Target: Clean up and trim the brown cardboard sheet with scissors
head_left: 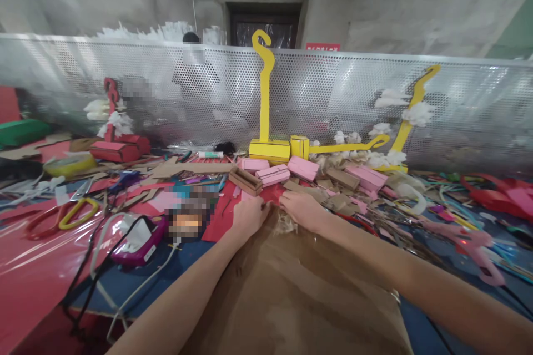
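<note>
A large brown sheet (pixel 316 294), glossy like paper or film-covered card, stretches from in front of me to the middle of the worktable. My left hand (pixel 251 217) is closed at its far left corner, thumb and fingers pressed together. At the far right corner my right hand (pixel 303 211) is also closed, its fingertips bent down out of sight. Crumpled clear plastic (pixel 286 223) lies between the two hands on the sheet. Just beyond them are an open brown cardboard box (pixel 245 180) and small pink boxes (pixel 272 176), with red paper (pixel 219 208) beside my left hand.
Orange-and-yellow scissors (pixel 62 219) and a purple device (pixel 139 241) with cords lie left. A pink glue gun (pixel 466 241), its light glowing red, lies right. Yellow hook-topped stands (pixel 265 102) rise by the perforated metal screen (pixel 333 100). A person (pixel 195 75) shows at the screen.
</note>
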{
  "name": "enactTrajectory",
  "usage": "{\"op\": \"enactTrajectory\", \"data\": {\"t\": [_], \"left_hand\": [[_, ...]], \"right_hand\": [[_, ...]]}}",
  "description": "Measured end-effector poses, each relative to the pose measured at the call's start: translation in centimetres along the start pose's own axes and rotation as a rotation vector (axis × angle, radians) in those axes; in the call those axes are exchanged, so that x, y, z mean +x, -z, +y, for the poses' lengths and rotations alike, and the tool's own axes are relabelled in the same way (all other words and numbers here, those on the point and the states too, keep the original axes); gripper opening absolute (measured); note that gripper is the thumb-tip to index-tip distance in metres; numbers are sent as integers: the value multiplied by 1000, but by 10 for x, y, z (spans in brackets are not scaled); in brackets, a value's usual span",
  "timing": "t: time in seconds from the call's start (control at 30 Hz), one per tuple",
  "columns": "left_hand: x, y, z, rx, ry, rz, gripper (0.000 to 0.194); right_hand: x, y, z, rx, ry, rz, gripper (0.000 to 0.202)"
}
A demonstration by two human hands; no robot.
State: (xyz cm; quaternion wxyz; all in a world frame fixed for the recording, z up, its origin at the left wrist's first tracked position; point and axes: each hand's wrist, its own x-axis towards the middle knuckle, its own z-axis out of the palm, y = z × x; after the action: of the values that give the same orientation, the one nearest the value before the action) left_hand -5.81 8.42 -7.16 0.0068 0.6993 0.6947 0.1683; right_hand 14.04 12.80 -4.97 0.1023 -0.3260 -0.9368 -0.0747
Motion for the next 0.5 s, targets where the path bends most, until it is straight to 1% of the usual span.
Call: {"op": "enactTrajectory", "data": {"t": [0.17, 0.3, 0.4, 0.5], "left_hand": [[2, 3, 3, -2, 33, -1, 54], [0, 6, 5, -9, 26, -10, 55], [1, 5, 4, -9, 15, -19, 57], [3, 2, 4, -3, 15, -14, 57]], "right_hand": [[-14, 3, 5, -25, 125, 33, 24], [-22, 6, 10, 39, 179, 79, 26], [-31, 8, 13, 126, 184, 105, 25], [-43, 8, 14, 206, 150, 124, 22]]}}
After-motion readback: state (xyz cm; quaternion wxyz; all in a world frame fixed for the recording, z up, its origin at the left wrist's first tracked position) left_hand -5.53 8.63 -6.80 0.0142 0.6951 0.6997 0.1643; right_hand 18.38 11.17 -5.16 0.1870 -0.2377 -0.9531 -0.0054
